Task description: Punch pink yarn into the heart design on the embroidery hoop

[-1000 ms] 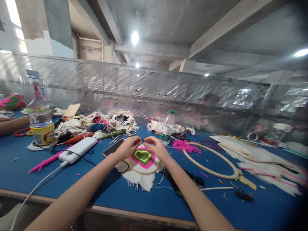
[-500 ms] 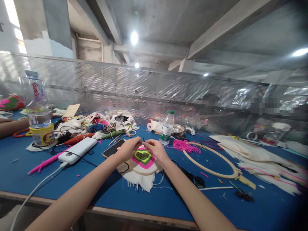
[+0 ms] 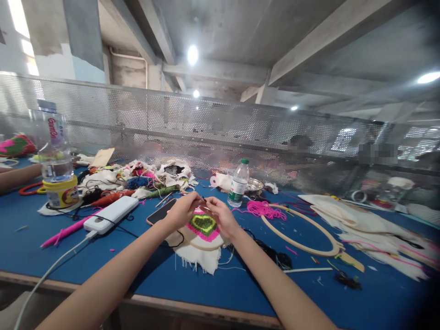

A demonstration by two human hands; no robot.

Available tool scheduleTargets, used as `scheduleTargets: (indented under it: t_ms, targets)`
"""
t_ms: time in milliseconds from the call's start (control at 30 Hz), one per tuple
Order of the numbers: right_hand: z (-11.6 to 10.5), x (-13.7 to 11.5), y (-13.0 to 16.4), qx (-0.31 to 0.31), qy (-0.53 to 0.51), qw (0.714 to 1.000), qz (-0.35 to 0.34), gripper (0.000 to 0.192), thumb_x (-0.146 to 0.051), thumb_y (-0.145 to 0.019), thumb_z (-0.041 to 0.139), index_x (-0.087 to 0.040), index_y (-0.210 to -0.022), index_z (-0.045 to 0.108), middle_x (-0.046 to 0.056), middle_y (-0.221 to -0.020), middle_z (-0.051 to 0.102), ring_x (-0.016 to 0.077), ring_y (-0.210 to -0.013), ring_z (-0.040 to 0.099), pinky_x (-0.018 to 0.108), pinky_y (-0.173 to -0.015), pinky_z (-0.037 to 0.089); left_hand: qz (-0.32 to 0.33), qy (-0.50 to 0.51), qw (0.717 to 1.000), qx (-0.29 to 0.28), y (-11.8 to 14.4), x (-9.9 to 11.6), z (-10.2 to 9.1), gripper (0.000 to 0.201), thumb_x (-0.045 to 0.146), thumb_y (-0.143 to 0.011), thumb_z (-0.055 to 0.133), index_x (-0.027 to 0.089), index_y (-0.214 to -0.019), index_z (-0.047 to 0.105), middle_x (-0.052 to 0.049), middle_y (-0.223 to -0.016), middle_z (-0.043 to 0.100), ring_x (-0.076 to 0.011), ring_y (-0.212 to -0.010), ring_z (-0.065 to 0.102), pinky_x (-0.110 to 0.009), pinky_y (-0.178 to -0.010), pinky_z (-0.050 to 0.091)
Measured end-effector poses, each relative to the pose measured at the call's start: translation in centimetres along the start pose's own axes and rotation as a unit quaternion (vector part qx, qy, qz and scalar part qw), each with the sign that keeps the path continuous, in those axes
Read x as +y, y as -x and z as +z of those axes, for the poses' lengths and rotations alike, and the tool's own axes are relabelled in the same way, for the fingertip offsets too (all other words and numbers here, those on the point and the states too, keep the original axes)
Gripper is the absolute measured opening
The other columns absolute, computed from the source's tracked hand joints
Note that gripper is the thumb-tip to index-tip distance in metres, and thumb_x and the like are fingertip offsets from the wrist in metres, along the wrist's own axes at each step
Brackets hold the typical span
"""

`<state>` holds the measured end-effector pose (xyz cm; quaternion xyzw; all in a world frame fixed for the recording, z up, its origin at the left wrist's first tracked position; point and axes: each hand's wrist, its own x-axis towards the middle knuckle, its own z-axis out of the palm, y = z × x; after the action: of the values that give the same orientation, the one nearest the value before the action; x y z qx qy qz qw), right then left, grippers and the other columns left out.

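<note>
My left hand (image 3: 187, 209) and my right hand (image 3: 222, 215) meet above a round embroidery hoop, fingers closed in a pinch. Between their fingertips shows a small dark strand (image 3: 202, 199), too small to make out fully; it looks like black yarn. Below them, the hooped white cloth (image 3: 199, 260) carries a tufted heart (image 3: 204, 223) in pink, white, dark green and yellow-green. Its frayed edge hangs over the table towards me. A dark cord loops beside the hoop's left side, and black yarn (image 3: 270, 250) lies beyond my right forearm.
A phone (image 3: 158, 214), white power strip (image 3: 112, 214) and pink punch tool (image 3: 67, 233) lie left. Bottles (image 3: 238, 185), pink yarn (image 3: 264, 209), a bare wooden hoop (image 3: 299, 229) and folded cloth (image 3: 357, 220) stand or lie around. At far left is another person's arm (image 3: 20, 178).
Both hands stay close together over the hoop; my right fingers have shifted slightly left, closer to the left fingertips. The other person's arm has moved a little.
</note>
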<state>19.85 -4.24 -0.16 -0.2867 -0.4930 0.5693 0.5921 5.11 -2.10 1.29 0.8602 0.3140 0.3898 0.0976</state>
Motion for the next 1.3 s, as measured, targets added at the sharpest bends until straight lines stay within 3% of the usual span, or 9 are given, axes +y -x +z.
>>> scheduleTargets:
  t_ms: [133, 267, 367, 500, 633, 867, 1067, 1300]
  targets:
    - [0.2, -0.6, 0.4, -0.009, -0.037, 0.999, 0.026, 0.019, -0.029, -0.062, 0.066, -0.019, -0.063, 0.05, -0.001, -0.078, 0.059, 0.014, -0.083, 0.057, 0.031, -0.085, 0.041, -0.014, 0.037, 0.999, 0.015, 0.0, 0.1, 0.0, 0.012, 0.021, -0.082, 0.038, 0.016, -0.077, 0.048, -0.001, -0.071, 0.055, -0.0118, -0.065, 0.049, -0.021, -0.059, 0.035]
    - [0.0, -1.4, 0.4, 0.052, -0.026, 0.995, 0.082, 0.023, -0.043, -0.069, 0.055, -0.02, -0.072, 0.053, 0.0, -0.081, 0.056, 0.0165, -0.079, 0.059, 0.033, -0.073, 0.047, -0.009, 0.028, 1.0, 0.003, 0.0, 0.2, 0.2, 0.012, 0.02, -0.082, 0.037, 0.016, -0.078, 0.048, -0.001, -0.07, 0.056, -0.0121, -0.065, 0.05, -0.022, -0.06, 0.035]
    - [-0.4, -1.6, 0.2, 0.077, 0.081, 0.992, 0.061, 0.027, -0.045, -0.066, 0.057, -0.019, -0.075, 0.055, 0.001, -0.084, 0.056, 0.0156, -0.079, 0.057, 0.029, -0.068, 0.047, 0.003, -0.011, 1.0, -0.023, 0.0, 0.1, 0.4, 0.014, 0.02, -0.083, 0.035, 0.016, -0.079, 0.048, -0.003, -0.074, 0.057, -0.0136, -0.068, 0.051, -0.023, -0.06, 0.035]
    - [-1.0, -1.1, -0.2, 0.059, 0.237, 0.97, 0.011, 0.025, -0.038, -0.061, 0.064, -0.016, -0.072, 0.059, 0.001, -0.072, 0.056, 0.013, -0.071, 0.053, 0.025, -0.065, 0.044, 0.015, -0.06, 0.997, -0.037, 0.2, -0.3, 0.4, 0.017, 0.021, -0.084, 0.032, 0.017, -0.081, 0.049, -0.004, -0.078, 0.058, -0.0152, -0.071, 0.052, -0.024, -0.06, 0.035]
    - [-1.5, -0.6, -0.4, 0.038, 0.295, 0.955, -0.015, 0.024, -0.034, -0.059, 0.065, -0.014, -0.072, 0.06, -0.001, -0.063, 0.056, 0.0105, -0.06, 0.051, 0.024, -0.06, 0.042, 0.018, -0.085, 0.996, -0.037, 0.2, -0.5, 0.3, 0.018, 0.02, -0.085, 0.031, 0.017, -0.081, 0.049, -0.004, -0.078, 0.058, -0.0154, -0.072, 0.052, -0.024, -0.061, 0.036]
    - [-1.2, -1.4, -0.2, 0.112, 0.162, 0.979, 0.041, 0.015, -0.028, -0.059, 0.064, -0.017, -0.066, 0.055, -0.002, -0.068, 0.056, 0.012, -0.071, 0.056, 0.022, -0.06, 0.046, -0.019, -0.106, 0.994, -0.01, 0.1, -0.8, -0.1, 0.016, 0.021, -0.084, 0.033, 0.017, -0.079, 0.048, -0.003, -0.073, 0.057, -0.0147, -0.066, 0.052, -0.023, -0.058, 0.034]
    - [-1.3, -1.6, -0.3, 0.154, 0.044, 0.982, 0.099, 0.011, -0.02, -0.061, 0.059, -0.019, -0.066, 0.05, -0.001, -0.074, 0.06, 0.0136, -0.07, 0.06, 0.025, -0.06, 0.049, -0.029, -0.124, 0.992, -0.019, 0.1, -0.8, -0.3, 0.016, 0.023, -0.083, 0.034, 0.018, -0.082, 0.049, -0.004, -0.074, 0.058, -0.0148, -0.065, 0.052, -0.022, -0.057, 0.035]
    - [-1.6, -1.5, -0.6, 0.171, 0.101, 0.976, 0.091, 0.005, -0.02, -0.067, 0.052, -0.019, -0.072, 0.052, 0.0, -0.076, 0.059, 0.0101, -0.065, 0.058, 0.021, -0.057, 0.046, -0.024, -0.108, 0.994, -0.013, 0.3, -1.3, -0.1, 0.015, 0.022, -0.081, 0.036, 0.018, -0.081, 0.05, -0.003, -0.073, 0.057, -0.0148, -0.067, 0.052, -0.023, -0.058, 0.035]
